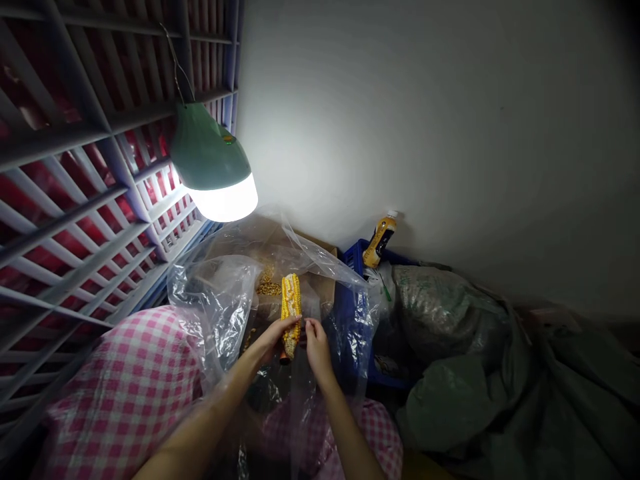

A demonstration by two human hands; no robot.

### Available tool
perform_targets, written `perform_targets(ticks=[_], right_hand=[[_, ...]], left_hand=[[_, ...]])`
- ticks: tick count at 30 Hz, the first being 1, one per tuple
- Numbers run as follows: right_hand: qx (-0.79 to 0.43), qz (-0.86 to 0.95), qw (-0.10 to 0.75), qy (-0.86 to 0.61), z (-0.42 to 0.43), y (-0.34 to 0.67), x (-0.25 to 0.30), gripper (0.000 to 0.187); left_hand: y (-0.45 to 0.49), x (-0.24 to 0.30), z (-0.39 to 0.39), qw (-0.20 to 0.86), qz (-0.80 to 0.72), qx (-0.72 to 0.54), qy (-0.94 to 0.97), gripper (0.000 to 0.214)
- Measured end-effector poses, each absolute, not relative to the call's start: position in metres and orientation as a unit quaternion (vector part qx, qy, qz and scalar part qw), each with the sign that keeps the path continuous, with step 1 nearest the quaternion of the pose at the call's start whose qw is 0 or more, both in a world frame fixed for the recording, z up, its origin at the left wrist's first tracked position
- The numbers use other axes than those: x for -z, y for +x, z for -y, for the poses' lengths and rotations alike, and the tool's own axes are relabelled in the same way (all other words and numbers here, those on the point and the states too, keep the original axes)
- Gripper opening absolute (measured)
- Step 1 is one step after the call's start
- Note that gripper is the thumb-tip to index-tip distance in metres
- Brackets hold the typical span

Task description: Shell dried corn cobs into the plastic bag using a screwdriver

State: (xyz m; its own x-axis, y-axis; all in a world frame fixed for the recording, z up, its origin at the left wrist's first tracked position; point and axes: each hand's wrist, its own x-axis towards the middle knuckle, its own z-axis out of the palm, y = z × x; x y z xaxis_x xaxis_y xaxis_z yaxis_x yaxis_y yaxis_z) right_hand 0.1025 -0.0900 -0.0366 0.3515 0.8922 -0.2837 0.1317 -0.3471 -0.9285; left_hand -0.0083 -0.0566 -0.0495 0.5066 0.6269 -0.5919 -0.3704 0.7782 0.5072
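Left hand point(274, 341): closed around the lower end of the corn cob point(291, 301), thumb laid across its front. The cob stands near upright, its upper half clear above the fist, with pale bare patches among the yellow rows. Right hand point(319, 352): just right of the cob, fingertips point(310, 325) drawn together against its lower right flank; whether they pinch a kernel cannot be told.

Surroundings, by size: plain grey wall point(425, 120) behind. Slatted lattice point(75, 187) on the left. Dark green sacks point(450, 347) heaped to the right. Pink checked cloth point(125, 380) over the knees. Clear plastic sheet point(225, 293) spread beneath and around both hands, lining a cardboard box point(320, 248). Lit green lamp point(215, 170) hanging from the lattice, above left of the cob. Blue crate point(356, 257) beyond the box, with an orange drink bottle point(380, 239) leaning on it. Loose kernels point(269, 285) lie on the plastic just behind the cob
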Motion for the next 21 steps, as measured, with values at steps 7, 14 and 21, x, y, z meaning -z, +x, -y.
perform_targets(ticks=[7,14,21], right_hand=[[-0.557,0.291,0.4,-0.667,0.049,0.095,0.009,0.048],[-0.624,0.277,0.267,-0.68,0.015,0.09,0.01,0.044],[-0.421,0.335,0.354,-0.765,-0.022,0.078,-0.004,0.062]], left_hand=[[-0.021,0.032,0.046,0.906,-0.305,-0.284,0.077,0.04],[-0.027,0.027,0.046,0.907,-0.328,-0.237,0.115,0.04],[-0.018,0.033,0.043,0.904,-0.332,-0.231,0.14,0.071]])
